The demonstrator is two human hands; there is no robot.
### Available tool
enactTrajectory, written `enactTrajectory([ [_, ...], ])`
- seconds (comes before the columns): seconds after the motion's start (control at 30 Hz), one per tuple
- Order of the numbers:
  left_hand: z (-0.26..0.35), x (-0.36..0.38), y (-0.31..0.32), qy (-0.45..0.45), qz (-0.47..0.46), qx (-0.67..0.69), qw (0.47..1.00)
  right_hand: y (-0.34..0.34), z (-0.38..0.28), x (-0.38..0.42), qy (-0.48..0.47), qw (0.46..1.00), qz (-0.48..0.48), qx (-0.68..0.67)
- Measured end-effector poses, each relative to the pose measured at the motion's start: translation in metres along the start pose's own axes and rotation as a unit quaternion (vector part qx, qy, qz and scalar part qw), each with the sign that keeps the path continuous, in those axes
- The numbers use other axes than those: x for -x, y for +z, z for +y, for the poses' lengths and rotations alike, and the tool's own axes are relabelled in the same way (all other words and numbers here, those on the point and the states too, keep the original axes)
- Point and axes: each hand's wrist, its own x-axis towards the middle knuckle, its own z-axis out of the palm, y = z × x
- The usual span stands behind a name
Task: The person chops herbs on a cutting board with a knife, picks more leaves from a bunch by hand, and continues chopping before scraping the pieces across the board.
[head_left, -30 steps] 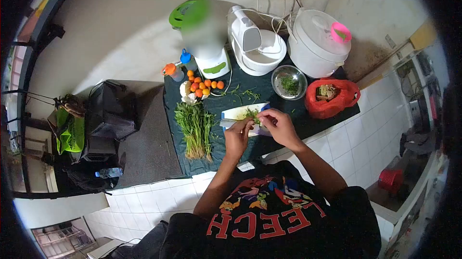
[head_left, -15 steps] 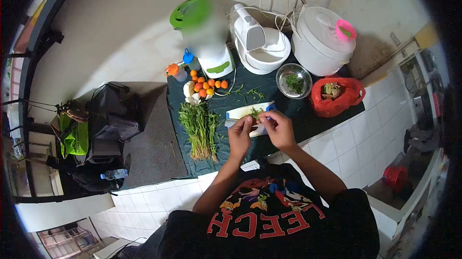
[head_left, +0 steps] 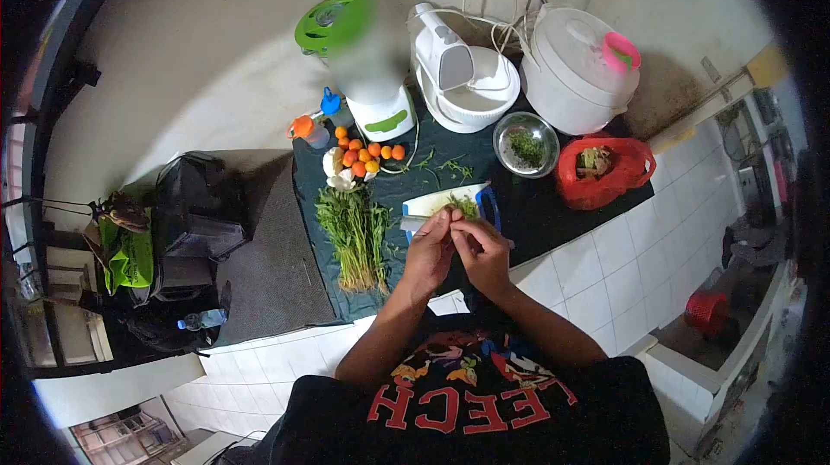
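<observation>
My left hand (head_left: 430, 249) and my right hand (head_left: 481, 251) meet over the near edge of a white and blue cutting board (head_left: 425, 204). Fingertips of both are pinched together, and what they hold is too small to make out. Green leaves (head_left: 464, 205) lie on the board just beyond my fingers. A knife (head_left: 412, 224) rests at the board's left side, partly hidden by my left hand. To the left lies a bunch of leafy greens with roots (head_left: 353, 236). A glass bowl (head_left: 526, 145) of chopped greens stands beyond the board on the right.
Orange tomatoes (head_left: 359, 168) and white garlic (head_left: 335, 162) lie near a blender (head_left: 380, 112). A white mixer (head_left: 458, 85), a rice cooker (head_left: 571, 76) and a red plastic bag (head_left: 605, 173) stand at the back and right. Loose green bits (head_left: 454, 168) are on the dark cloth.
My hands have come closer together, with my right hand moved left and slightly down. The whole view has shifted slightly.
</observation>
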Motion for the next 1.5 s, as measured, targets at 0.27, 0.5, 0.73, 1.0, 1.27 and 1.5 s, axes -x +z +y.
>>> enactTrajectory([
  [0.27, 0.017, 0.009, -0.006, 0.075, 0.051, -0.219, 0.972, -0.052, 0.020, -0.034, 0.058, 0.983, -0.167, -0.048],
  [0.5, 0.005, 0.018, 0.002, 0.129, 0.025, -0.307, 0.943, -0.054, 0.018, -0.045, 0.053, 0.963, -0.257, -0.063],
  [0.73, -0.017, 0.036, -0.009, 0.144, 0.058, -0.391, 0.907, -0.058, 0.021, -0.019, 0.089, 0.960, -0.263, -0.046],
  [1.0, -0.029, 0.050, 0.000, 0.303, 0.052, -0.628, 0.715, -0.062, 0.051, 0.009, 0.202, 0.934, -0.279, -0.097],
  [1.27, -0.016, 0.056, -0.029, 0.315, 0.078, -0.700, 0.636, -0.041, 0.153, 0.033, -0.198, 0.849, -0.195, 0.450],
  [1.5, -0.012, 0.057, -0.051, 0.341, 0.134, -0.673, 0.642, -0.009, 0.162, 0.053, -0.214, 0.799, -0.176, 0.533],
])
